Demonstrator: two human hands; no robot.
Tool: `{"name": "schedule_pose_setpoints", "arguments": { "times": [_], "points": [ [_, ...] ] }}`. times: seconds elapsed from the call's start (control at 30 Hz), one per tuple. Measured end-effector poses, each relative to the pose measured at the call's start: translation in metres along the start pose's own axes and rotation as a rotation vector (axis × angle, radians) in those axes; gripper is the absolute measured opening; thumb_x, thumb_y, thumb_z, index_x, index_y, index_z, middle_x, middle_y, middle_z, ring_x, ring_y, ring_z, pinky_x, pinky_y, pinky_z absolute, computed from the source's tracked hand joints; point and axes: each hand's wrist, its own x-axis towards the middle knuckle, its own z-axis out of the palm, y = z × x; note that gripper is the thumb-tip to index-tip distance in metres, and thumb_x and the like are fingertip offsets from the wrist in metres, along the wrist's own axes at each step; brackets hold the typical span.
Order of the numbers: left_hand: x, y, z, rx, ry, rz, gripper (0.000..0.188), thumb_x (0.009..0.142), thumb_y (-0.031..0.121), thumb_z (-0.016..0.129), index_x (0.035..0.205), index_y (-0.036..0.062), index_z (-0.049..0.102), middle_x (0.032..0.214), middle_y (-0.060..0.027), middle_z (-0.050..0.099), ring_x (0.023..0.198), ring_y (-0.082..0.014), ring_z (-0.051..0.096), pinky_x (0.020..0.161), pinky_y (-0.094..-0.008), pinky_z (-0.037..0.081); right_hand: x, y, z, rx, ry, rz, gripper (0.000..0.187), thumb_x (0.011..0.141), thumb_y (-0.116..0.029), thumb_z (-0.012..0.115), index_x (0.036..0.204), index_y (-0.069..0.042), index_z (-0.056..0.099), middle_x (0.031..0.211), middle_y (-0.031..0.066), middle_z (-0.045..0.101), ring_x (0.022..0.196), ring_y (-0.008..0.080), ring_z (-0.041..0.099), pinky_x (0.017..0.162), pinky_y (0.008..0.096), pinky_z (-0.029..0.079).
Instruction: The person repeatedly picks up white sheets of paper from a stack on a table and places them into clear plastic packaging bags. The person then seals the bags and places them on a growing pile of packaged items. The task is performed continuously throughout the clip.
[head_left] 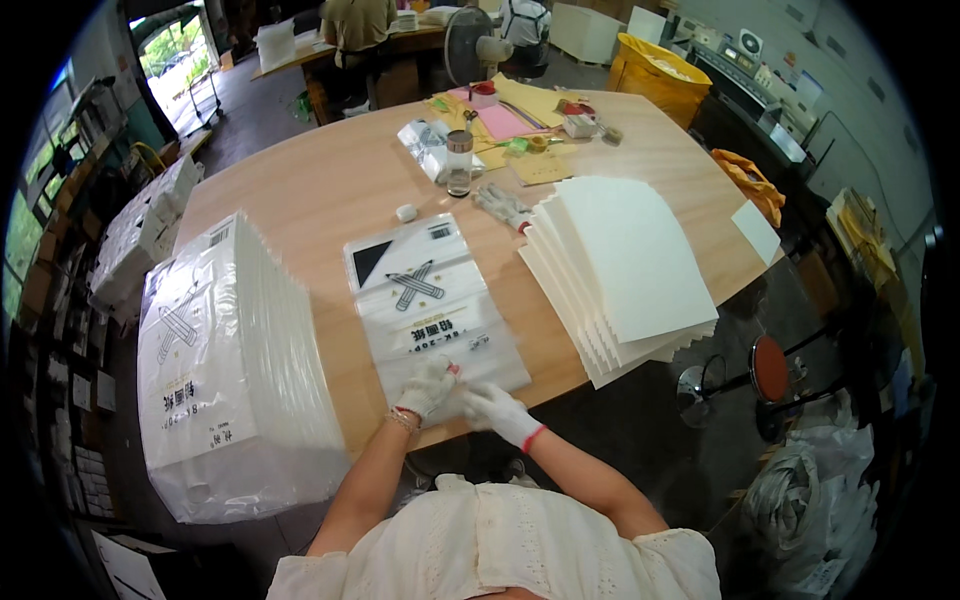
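Note:
A flat clear plastic packet [430,300] of white paper, printed with crossed pencils and a black corner, lies on the table in front of me. My left hand [430,388], in a white glove, rests on the packet's near end; its fingers are slightly blurred, so their grip is unclear. Beside it my right hand [500,413], also gloved, has its fingers stretched leftward over the near edge. To the left rises a tall stack of filled packets [230,360] with the same print. White paper sheets [640,260] lie fanned in a pile at right.
Beyond the packet are a glass jar [458,165], a loose glove [502,206], a small white block [406,213] and plastic wrappers [425,145]. Tape and yellow papers [540,165] cover the far side. A round stool [770,368] stands off the table's right edge. People sit farther back.

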Motion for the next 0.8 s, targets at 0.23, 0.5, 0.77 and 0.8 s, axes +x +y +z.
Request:
{"name": "schedule_pose_setpoints", "arguments": {
  "times": [0.23,0.5,0.77,0.8],
  "points": [
    [0.046,-0.096,-0.001,-0.427,0.509,-0.107,0.025,0.091,0.026,0.049,0.087,0.0028,0.058,0.076,-0.0056,0.061,0.071,-0.0207,0.057,0.065,-0.0332,0.046,0.053,-0.023,-0.022,-0.87,0.305,-0.378,0.021,0.078,-0.023,0.065,0.081,-0.002,0.064,0.09,0.0109,0.061,0.085,0.0214,0.058,0.075,0.0331,0.047],
    [0.043,0.048,-0.068,-0.745,0.272,-0.102,0.004,0.087,0.005,0.055,0.089,0.005,0.058,0.076,0.0002,0.059,0.067,-0.0063,0.05,0.059,-0.021,0.042,0.073,-0.053,0.037,-0.928,0.247,-0.931,0.032,0.077,-0.018,0.062,0.106,-0.009,0.054,0.099,0.0152,0.058,0.096,0.034,0.056,0.083,0.041,0.046],
    [0.025,0.061,-0.071,-0.183,0.341,0.249,0.026,0.079,0.002,0.059,0.104,-0.0018,0.053,0.089,-0.0115,0.062,0.08,-0.0214,0.06,0.069,-0.0324,0.047,0.024,-0.055,-0.018,-1.128,-0.134,-0.857,0.033,0.077,-0.015,0.063,0.109,-0.006,0.058,0.106,0.0166,0.059,0.104,0.035,0.053,0.091,0.0411,0.042],
    [0.014,0.064,-0.077,-0.006,0.42,0.305,0.028,0.078,0.001,0.06,0.105,-0.002,0.052,0.091,-0.0129,0.062,0.082,-0.0245,0.059,0.071,-0.0344,0.047,-0.009,-0.087,-0.033,-1.268,0.045,-0.935,0.034,0.076,-0.016,0.062,0.108,-0.007,0.057,0.108,0.0164,0.057,0.105,0.0339,0.052,0.091,0.0422,0.041]
  ]
}}
